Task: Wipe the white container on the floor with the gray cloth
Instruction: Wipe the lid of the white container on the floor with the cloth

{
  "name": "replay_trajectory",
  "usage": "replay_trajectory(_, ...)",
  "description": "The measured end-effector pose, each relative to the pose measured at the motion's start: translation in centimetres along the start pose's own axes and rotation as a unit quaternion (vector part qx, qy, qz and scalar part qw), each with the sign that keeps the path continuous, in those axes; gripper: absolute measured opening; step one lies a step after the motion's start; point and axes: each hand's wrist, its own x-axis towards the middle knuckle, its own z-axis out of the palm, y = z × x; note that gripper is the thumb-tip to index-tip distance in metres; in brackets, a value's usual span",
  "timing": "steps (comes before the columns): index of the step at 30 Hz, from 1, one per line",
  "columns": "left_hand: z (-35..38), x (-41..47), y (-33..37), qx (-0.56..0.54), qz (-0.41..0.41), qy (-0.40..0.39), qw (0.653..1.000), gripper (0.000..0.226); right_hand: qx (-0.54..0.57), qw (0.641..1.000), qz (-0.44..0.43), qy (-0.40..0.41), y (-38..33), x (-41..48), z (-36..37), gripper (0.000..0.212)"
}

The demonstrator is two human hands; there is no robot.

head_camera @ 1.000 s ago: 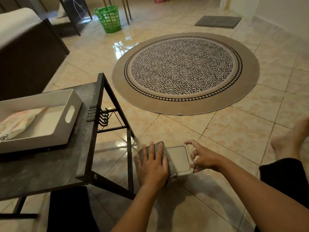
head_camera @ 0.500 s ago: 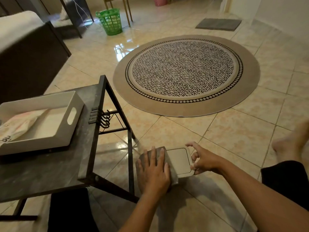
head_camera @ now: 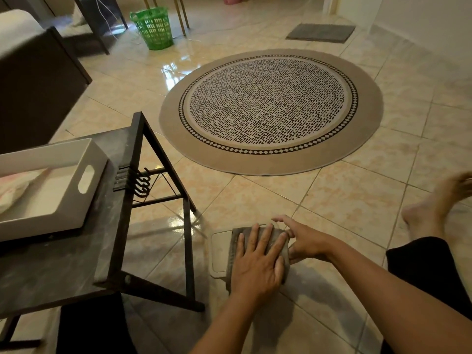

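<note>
A flat white container (head_camera: pixel 219 251) with a lid lies on the tiled floor in front of me. The gray cloth (head_camera: pixel 233 247) is spread over its right part, leaving the left part of the lid bare. My left hand (head_camera: pixel 258 267) lies flat on the cloth, fingers spread, pressing it onto the lid. My right hand (head_camera: pixel 305 241) grips the container's right edge with thumb and fingers, partly hidden behind the cloth.
A dark low table (head_camera: pixel 76 256) stands at the left and carries a white tray (head_camera: pixel 63 208) with a handle cut-out. A round patterned rug (head_camera: pixel 270 108) lies ahead. A green basket (head_camera: pixel 153 28) and gray mat (head_camera: pixel 320 33) sit far back. My bare foot (head_camera: pixel 429 213) is at the right.
My left hand has slid the cloth from the container's left side to its right side, uncovering the left part of the lid. My right hand still holds the right edge.
</note>
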Motion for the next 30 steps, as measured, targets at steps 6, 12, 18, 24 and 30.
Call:
replay_trajectory(6, -0.5, 0.0, -3.2, -0.025, -0.188, 0.009, 0.982, 0.061, -0.002, 1.000, -0.002, 0.024, 0.5, 0.0, 0.2, 0.095)
replay_trajectory(12, 0.2, -2.5, 0.3, -0.043, -0.212, 0.001, 0.976, 0.064, -0.020, 0.999, -0.004, 0.045, 0.0, -0.4, 0.7, 0.097)
replay_trajectory(18, 0.6, -2.1, 0.3, -0.015, -0.143, 0.030, 0.989, 0.062, -0.068, 0.994, 0.006, 0.079, 0.2, -1.1, 0.6, 0.080)
replay_trajectory(24, 0.2, -2.7, -2.7, -0.026, -0.061, 0.007, 0.998, 0.061, -0.256, 0.950, -0.063, 0.165, -2.8, 2.4, -0.1, 0.031)
replay_trajectory(30, 0.3, -2.4, -3.3, -0.001, -0.057, -0.002, 0.998, 0.061, -0.253, 0.960, -0.047, 0.113, -2.8, 4.1, 0.4, 0.028)
